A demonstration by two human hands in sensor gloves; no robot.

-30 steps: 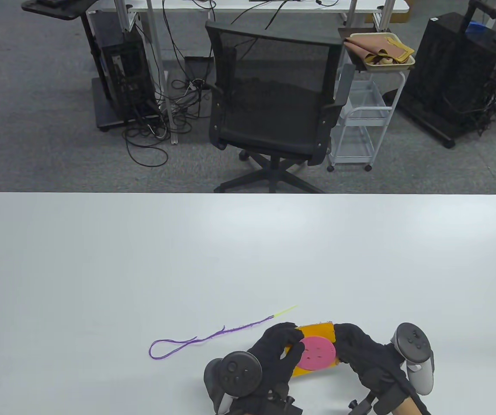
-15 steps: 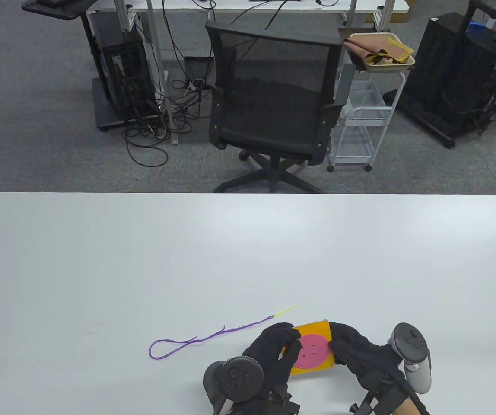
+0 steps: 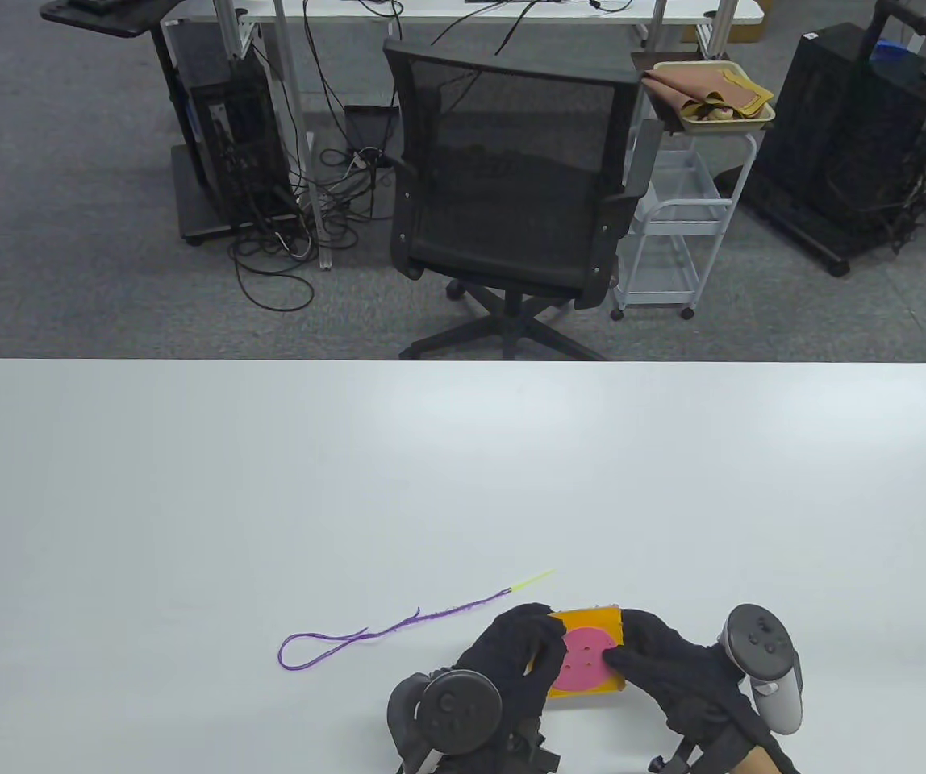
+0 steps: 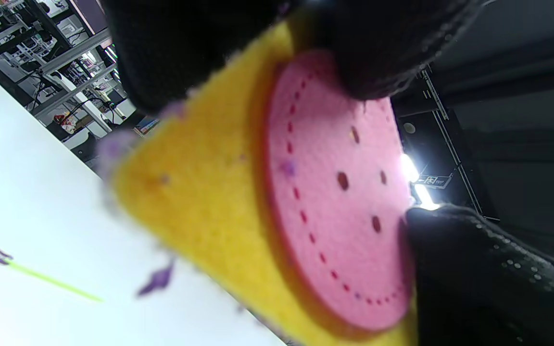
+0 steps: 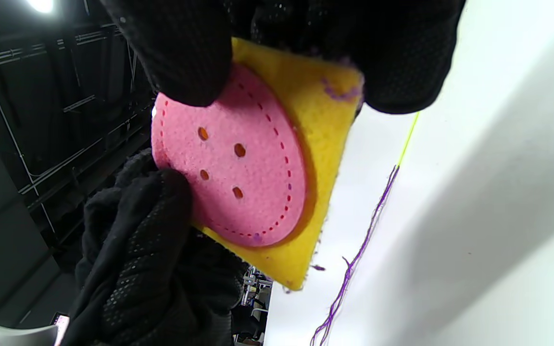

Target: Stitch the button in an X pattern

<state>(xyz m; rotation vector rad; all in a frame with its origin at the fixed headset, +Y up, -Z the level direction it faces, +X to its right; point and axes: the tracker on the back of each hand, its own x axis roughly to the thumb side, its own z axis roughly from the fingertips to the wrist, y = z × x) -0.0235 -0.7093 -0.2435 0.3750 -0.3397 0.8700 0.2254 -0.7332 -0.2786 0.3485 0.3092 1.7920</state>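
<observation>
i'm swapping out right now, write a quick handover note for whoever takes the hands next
Left hand: grips the left edge of the yellow pad, thumb on the pink button.
Right hand: holds the pad's right side, a finger on the button.
Pad and button are held together above the table, near its front edge.
The purple thread with its yellow-green needle lies loose on the table, left of the pad, untouched.
Done: button set on the pad.
Left: all four holes are empty, so the whole X remains.

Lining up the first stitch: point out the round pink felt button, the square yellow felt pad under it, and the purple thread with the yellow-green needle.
round pink felt button (image 5: 238, 163), right wrist view, centre between its four holes.
square yellow felt pad (image 5: 320, 144), right wrist view, bare part beside button.
purple thread with the yellow-green needle (image 3: 398, 626), table view, mid-strand on table.
</observation>
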